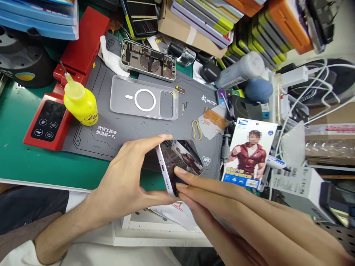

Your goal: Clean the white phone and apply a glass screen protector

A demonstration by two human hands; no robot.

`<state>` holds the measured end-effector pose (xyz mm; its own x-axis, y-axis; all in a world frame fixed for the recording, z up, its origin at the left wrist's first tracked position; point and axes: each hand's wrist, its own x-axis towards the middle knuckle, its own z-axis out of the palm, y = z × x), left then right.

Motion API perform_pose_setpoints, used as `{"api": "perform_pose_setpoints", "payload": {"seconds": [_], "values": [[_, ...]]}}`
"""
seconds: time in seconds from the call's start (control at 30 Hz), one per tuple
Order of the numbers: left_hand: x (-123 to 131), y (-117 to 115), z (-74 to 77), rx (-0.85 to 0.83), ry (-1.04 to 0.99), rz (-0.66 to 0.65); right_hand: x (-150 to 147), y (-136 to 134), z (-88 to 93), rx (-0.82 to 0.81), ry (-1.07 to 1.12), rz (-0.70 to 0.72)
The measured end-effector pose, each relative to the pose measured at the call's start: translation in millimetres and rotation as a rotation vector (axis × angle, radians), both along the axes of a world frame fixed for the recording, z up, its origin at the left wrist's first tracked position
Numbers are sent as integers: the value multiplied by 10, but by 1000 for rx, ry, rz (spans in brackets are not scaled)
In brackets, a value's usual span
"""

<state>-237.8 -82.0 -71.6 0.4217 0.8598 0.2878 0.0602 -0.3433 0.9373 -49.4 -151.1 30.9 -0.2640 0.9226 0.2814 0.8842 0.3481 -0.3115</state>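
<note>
My left hand [122,177] grips a smartphone [165,168] by its long sides, between thumb and fingers, with the charging-port end towards me. The phone is tilted above the front edge of the mat, and its dark glossy screen mirrors the picture on a nearby package. My right hand [222,199] reaches in from the lower right, fingertips bunched together against the screen near the port end. Whether anything thin is pinched between them is hidden. Beyond the phone, a frosted clear phone case [124,105] with a white ring lies on the grey work mat [111,122].
An opened phone [148,61] with exposed internals lies behind the case. Left are a yellow dispenser bottle [81,101] and a red device [52,118]. A retail package [246,151] and a yellow rubber band [197,130] are right. Boxes [199,22] and cables line the back.
</note>
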Motion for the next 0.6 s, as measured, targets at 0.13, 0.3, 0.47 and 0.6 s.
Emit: {"api": "perform_pose_setpoints", "payload": {"seconds": [0.13, 0.3, 0.47, 0.6], "values": [[4, -10, -5, -2, -10, -1, 5, -2, -21, 10, 0, -15], [-5, -12, 3, -16, -4, -3, 0, 23, 7, -9, 0, 10], [-3, -3, 6, -13, 9, -4, 6, -11, 5, -26, -7, 20], [-7, -9, 1, -11, 16, -1, -10, -10, -14, -1, -32, 48]]}}
